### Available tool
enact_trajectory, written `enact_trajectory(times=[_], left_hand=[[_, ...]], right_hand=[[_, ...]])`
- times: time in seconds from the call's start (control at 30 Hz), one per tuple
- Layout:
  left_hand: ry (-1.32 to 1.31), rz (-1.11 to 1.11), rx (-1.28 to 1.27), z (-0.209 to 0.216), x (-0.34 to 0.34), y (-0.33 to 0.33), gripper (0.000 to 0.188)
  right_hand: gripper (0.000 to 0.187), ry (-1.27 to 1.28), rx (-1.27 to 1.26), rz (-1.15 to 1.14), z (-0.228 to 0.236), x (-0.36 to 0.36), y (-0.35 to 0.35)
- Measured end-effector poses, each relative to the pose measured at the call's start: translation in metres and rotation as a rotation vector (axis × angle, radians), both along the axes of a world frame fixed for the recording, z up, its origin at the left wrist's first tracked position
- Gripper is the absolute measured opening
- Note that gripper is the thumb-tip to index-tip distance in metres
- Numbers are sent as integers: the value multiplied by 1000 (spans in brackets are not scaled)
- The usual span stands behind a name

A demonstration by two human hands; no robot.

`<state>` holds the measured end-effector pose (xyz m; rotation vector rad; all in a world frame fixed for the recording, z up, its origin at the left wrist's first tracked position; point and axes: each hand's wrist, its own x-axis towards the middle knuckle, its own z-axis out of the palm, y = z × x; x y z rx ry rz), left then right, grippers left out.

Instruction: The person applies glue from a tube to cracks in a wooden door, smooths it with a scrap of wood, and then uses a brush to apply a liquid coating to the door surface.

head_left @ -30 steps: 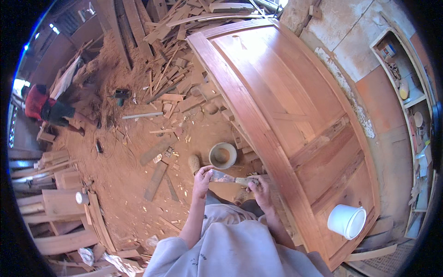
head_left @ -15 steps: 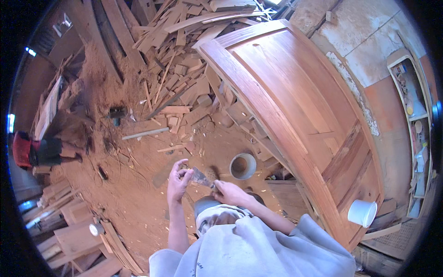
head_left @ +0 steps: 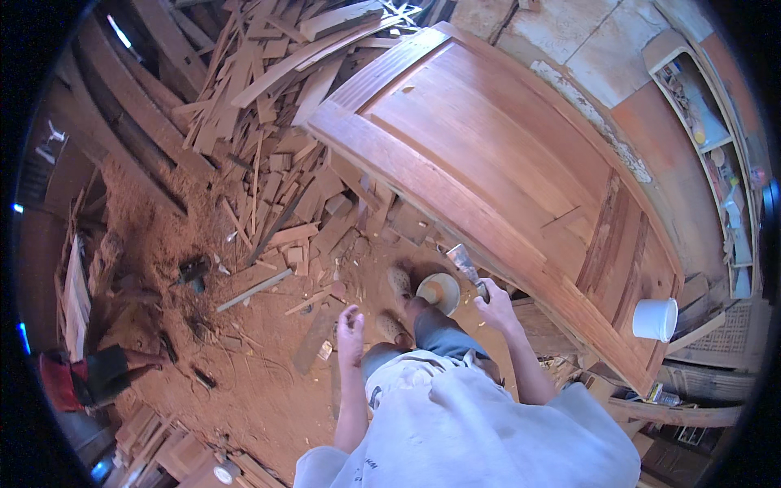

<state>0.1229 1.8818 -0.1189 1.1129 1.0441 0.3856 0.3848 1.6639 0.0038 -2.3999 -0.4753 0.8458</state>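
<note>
My right hand (head_left: 495, 307) grips the handle of a putty knife (head_left: 462, 259), its blade pointing up and away, close to the near edge of a large wooden panelled door (head_left: 455, 187). My left hand (head_left: 351, 335) is raised over the floor with its fingers loosely bent and apart, holding nothing that I can see. A white tub (head_left: 655, 320) stands on the door's right end. Below the putty knife, beside my feet, a round bucket (head_left: 452, 302) sits on the ground.
Wood offcuts (head_left: 285, 175) are heaped beyond the door's left end. Sawdust covers the ground. A person in a red top (head_left: 61, 382) is bent over at the far left. A shelf (head_left: 720, 163) with small items lies along the right side.
My right hand has swung the putty knife away from my left hand, up and right toward the door. My left hand has dropped lower. My view has shifted.
</note>
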Motion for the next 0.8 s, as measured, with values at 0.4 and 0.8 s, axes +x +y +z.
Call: enact_trajectory(times=[0.4,0.8], left_hand=[[60,7,-28,29,179,135,30],[338,130,814,16,421,306,50]], right_hand=[[45,-432,51,-179,-58,147,85],[41,-401,-279,48,-79,266,180]])
